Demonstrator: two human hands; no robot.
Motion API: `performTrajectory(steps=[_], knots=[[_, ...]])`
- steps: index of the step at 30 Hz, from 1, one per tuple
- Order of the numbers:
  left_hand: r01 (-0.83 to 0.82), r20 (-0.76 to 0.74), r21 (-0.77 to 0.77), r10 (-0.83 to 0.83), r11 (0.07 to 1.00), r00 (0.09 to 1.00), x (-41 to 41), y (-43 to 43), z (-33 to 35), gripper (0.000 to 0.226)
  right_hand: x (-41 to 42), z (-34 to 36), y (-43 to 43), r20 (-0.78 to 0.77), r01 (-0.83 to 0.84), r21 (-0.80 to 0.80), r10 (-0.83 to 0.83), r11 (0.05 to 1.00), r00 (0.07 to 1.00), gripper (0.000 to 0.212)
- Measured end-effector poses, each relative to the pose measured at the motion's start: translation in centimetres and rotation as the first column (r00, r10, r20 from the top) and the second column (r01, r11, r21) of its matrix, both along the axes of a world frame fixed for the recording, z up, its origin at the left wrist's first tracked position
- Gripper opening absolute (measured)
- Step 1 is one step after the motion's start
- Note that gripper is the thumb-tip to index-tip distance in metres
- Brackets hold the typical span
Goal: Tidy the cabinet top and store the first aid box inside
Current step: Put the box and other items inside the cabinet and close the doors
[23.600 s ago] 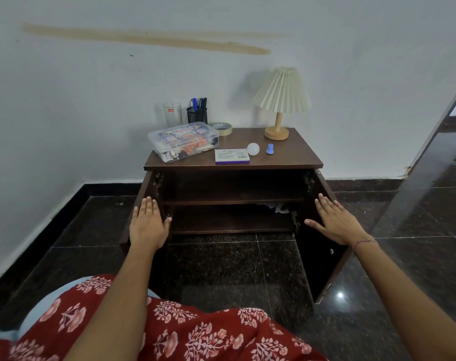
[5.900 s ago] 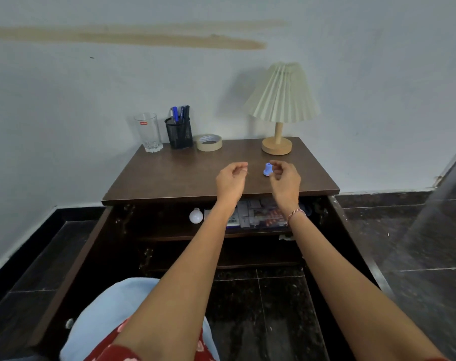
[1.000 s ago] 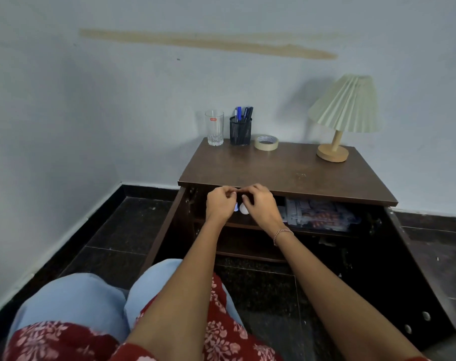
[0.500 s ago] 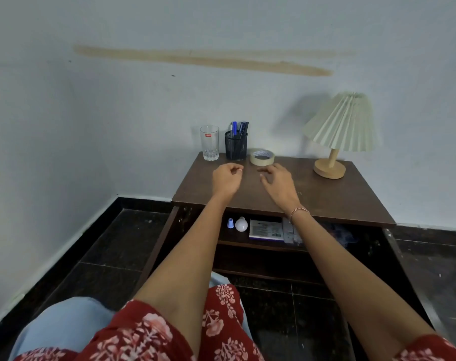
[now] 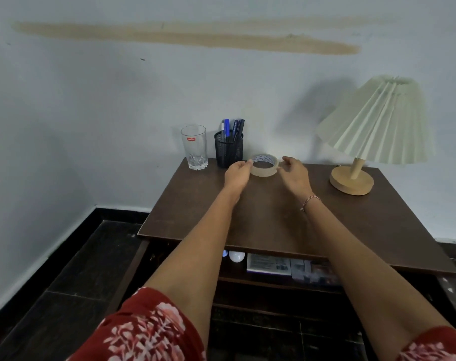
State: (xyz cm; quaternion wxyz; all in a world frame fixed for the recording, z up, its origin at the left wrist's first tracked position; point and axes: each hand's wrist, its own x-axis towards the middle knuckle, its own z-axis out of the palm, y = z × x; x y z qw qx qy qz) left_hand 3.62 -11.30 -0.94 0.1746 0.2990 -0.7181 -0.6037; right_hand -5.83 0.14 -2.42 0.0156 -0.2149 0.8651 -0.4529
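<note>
The left grip (image 5: 237,173) has curled fingers at the left rim of the beige roll of masking tape (image 5: 263,165); I cannot tell whether it pinches the roll. The right grip (image 5: 294,175) is wide, with relaxed fingers just beside the right rim of the roll. The step in hand seems to be taking the tape from the dark brown wooden tabletop (image 5: 273,220). For the next move, both grips should close on the roll and lift it back.

Just beyond the left grip stand the black mesh pen holder (image 5: 229,151) and the clear drinking glass (image 5: 194,147), so a push forward is risky. Well to the right of the right grip stands the cream pleated lamp (image 5: 375,123). The way back over the front edge looks open.

Below the forearms, the clear plastic first aid box (image 5: 313,272) lies blurred on the upper shelf inside the cabinet.
</note>
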Motion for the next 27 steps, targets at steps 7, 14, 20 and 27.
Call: performTrajectory(steps=[7, 14, 20, 27], knots=[[-0.013, 0.006, 0.046, 0.013, 0.999, 1.000, -3.7, -2.0, -2.3, 0.055, -3.4, -2.7, -2.0, 0.169, 0.041, -0.086, -0.026, 0.995, 0.985, 0.052], [-0.018, -0.038, 0.054, 0.020, 0.998, 0.999, -4.6, -1.2, -3.0, 0.041, -3.8, -3.4, -2.8, 0.111, 0.030, -0.147, -0.014, 0.989, 0.994, 0.045], [-0.042, -0.103, 0.121, 0.054, 0.992, 0.993, -2.6, -0.3, -1.6, 0.039, -1.8, -2.3, -1.6, 0.100, 0.074, -0.250, -0.051, 0.965, 0.994, 0.038], [-0.092, -0.161, 0.144, 0.115, 0.985, 0.980, 1.3, 1.0, 0.4, 0.036, 2.0, 0.1, 0.3, 0.139, 0.124, -0.346, -0.080, 0.930, 0.987, 0.037]])
